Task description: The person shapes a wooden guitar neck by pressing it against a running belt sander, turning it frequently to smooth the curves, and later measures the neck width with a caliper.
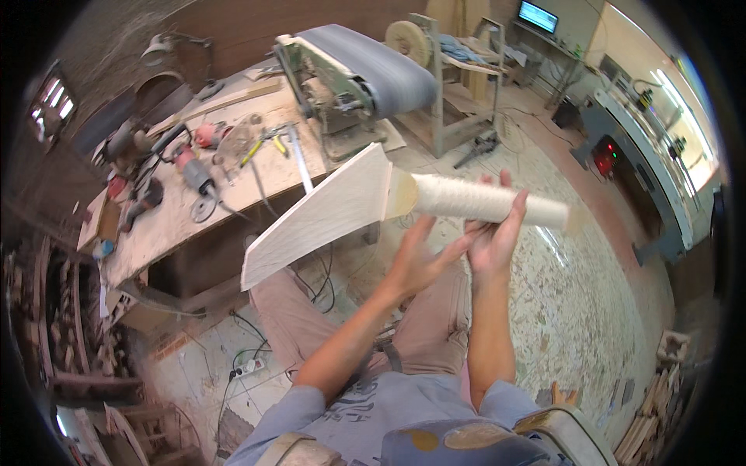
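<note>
A pale wooden piece (326, 213) slants across the middle of the view. It has a flat, wedge-shaped blade on the left and a round shaft (489, 198) on the right, joined by a yellowish collar. My right hand (497, 237) supports the shaft from below, palm up, its fingertips showing past the far side. Just below the shaft near the collar, my left hand (426, 262) is open with thumb and fingers apart. Whether its fingertips touch the wood is unclear because of blur.
Ahead to the left stands a workbench (167, 245) with a belt sander (365, 74), an angle grinder (190, 167) and yellow-handled pliers (264, 147). A grey machine (645, 171) is on the right. Cables and a power strip (250, 366) lie on the dusty floor.
</note>
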A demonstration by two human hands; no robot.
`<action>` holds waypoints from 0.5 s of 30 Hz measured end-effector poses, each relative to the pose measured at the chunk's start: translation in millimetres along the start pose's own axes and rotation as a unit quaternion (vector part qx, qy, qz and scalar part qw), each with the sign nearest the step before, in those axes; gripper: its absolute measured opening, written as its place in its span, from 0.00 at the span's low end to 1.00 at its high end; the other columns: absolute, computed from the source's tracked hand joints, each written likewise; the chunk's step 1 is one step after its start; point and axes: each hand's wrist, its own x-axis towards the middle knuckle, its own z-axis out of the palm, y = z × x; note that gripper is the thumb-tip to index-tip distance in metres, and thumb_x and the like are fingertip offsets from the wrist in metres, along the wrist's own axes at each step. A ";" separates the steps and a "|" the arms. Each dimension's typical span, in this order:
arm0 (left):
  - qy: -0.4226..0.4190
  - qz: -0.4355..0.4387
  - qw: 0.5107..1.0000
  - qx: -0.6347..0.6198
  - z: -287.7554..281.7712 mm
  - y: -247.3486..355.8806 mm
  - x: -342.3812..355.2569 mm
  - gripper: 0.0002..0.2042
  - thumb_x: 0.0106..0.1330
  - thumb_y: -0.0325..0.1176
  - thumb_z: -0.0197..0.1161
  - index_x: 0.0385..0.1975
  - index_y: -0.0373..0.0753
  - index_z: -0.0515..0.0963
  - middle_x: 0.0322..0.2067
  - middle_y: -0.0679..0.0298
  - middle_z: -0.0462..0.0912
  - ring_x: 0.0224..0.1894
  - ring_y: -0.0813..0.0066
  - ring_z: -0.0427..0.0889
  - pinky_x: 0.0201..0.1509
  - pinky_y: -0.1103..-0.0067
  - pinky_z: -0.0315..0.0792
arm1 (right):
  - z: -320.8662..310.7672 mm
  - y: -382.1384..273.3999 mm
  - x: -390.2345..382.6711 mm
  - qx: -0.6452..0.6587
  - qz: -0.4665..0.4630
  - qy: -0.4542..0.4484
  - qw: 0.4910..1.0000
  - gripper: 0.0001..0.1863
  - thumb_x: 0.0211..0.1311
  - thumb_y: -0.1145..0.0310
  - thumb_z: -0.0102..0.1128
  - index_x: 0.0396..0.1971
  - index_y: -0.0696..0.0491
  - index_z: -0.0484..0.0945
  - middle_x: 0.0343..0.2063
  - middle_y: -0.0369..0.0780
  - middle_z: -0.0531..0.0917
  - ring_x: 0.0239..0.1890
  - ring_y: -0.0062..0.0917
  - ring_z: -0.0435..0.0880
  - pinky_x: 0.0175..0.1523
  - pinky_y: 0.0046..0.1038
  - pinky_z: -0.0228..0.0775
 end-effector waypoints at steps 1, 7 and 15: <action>0.012 0.009 0.999 -0.041 14.8 25.3 14.8 0.24 0.76 0.36 0.64 0.66 0.29 0.72 0.64 0.50 0.78 0.62 0.66 0.80 0.67 0.69 0.72 | -10.9 14.2 -7.0 0.010 0.025 -0.018 0.999 0.34 0.80 0.39 0.46 0.69 0.53 0.67 0.56 0.46 0.82 0.61 0.35 0.82 0.67 0.40 0.76; 0.047 0.003 0.988 -0.146 18.5 47.7 59.0 0.19 0.77 0.43 0.64 0.52 0.30 0.80 0.47 0.55 0.88 0.50 0.69 0.86 0.55 0.72 0.78 | -1.8 40.0 -41.6 0.019 0.208 -0.054 0.976 0.37 0.80 0.37 0.44 0.68 0.56 0.69 0.60 0.45 0.81 0.60 0.33 0.81 0.66 0.38 0.73; -0.174 -0.105 0.962 -0.183 -19.0 78.2 108.7 0.17 0.72 0.41 0.69 0.46 0.32 0.76 0.30 0.56 0.86 0.25 0.73 0.86 0.28 0.76 0.80 | 38.4 -94.2 -10.3 -0.456 -0.112 -0.291 0.834 0.32 0.80 0.41 0.47 0.53 0.60 0.80 0.49 0.46 0.85 0.51 0.30 0.84 0.51 0.33 0.78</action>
